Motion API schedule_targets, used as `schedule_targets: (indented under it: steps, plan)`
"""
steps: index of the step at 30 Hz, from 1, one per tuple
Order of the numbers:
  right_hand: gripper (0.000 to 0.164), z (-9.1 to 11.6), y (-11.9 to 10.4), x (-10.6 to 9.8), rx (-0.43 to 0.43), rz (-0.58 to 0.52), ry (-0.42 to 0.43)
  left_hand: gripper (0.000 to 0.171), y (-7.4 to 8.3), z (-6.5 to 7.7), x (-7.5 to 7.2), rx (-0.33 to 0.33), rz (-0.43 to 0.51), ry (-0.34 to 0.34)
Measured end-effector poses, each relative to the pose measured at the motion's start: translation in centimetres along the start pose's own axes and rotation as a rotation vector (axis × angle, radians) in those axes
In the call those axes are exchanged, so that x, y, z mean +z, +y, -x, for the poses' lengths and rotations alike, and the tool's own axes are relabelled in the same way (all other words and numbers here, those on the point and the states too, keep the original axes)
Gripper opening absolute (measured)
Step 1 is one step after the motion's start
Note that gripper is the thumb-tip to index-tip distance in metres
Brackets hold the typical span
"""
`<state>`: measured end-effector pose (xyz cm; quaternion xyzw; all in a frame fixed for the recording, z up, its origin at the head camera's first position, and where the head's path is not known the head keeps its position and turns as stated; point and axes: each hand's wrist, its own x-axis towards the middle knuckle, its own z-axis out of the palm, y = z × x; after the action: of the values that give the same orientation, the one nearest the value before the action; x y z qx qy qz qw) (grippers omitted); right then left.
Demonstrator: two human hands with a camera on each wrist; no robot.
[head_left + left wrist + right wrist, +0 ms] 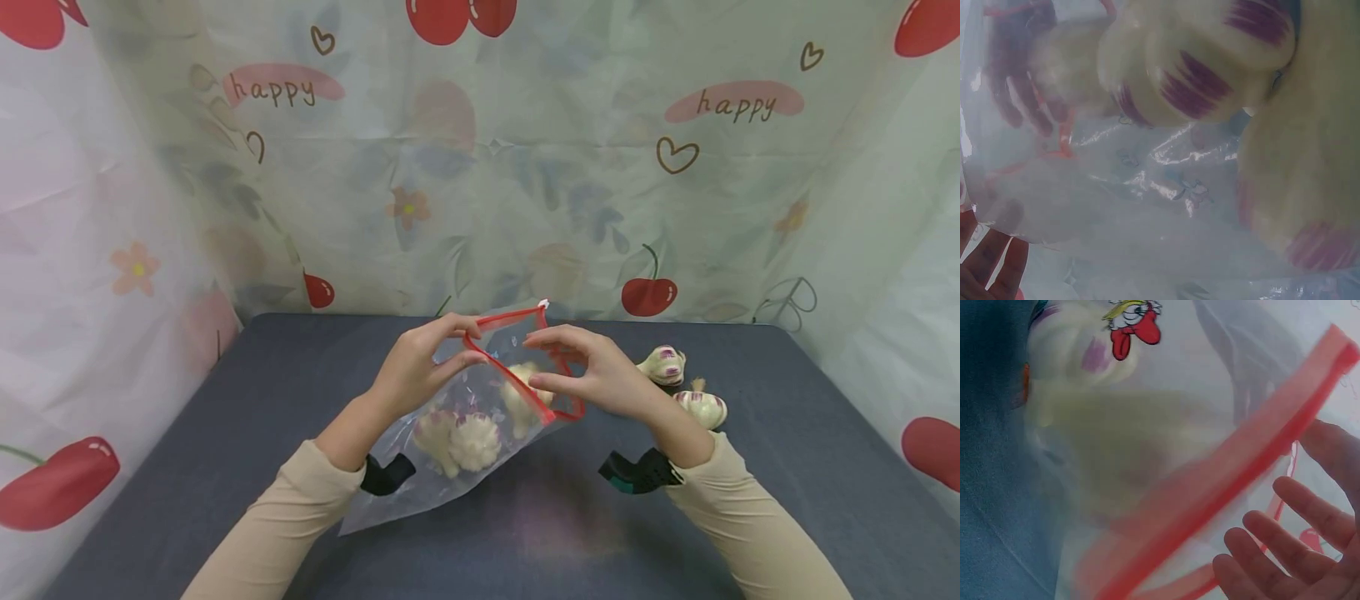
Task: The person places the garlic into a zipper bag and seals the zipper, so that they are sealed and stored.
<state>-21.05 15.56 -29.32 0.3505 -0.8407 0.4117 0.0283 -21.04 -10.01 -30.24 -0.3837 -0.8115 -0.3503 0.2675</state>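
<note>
1. Garlic bulbs (475,442) look partly bagged: three lie inside the clear plastic bag (420,492), while a farther bulb (666,365) and a nearer bulb (702,408) sit on the dark table (225,467), right of the bag.
2. Those two bulbs and the unsealed mouth appear to be what is left.
3. The left hand (423,362) pinches the mouth's red zip strip (513,383) between thumb and fingers.
4. The right hand (592,371) has its fingers spread and gently bent at the mouth, apparently gripping nothing; whether a fingertip touches the strip cannot be told.
5. The garlic is creamy white with purple streaks; the bag is see-through, wrinkled and held tilted, its mouth gaping, with a printed figure (1132,328) showing in the right wrist view.
</note>
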Motion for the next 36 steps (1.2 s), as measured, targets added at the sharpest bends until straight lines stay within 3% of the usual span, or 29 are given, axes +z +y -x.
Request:
schedule_targets:
  steps: [9, 21, 36]
  plan:
    - [0.038, 0.4, 0.3, 0.1, -0.003, -0.001, -0.01, 0.027, 0.0, 0.1, 0.0, 0.01, -0.005, 0.003]
    - [0.032, 1.6, 1.0, -0.8, 0.023, 0.033, 0.04, 0.028, -0.2, 0.2, -0.1, 0.027, -0.013, 0.021]
    - [0.03, 3.8, 3.4, -2.7, 0.145, 0.028, 0.124, 0.027, -0.2, 0.3, -0.3, 0.008, -0.017, 0.018]
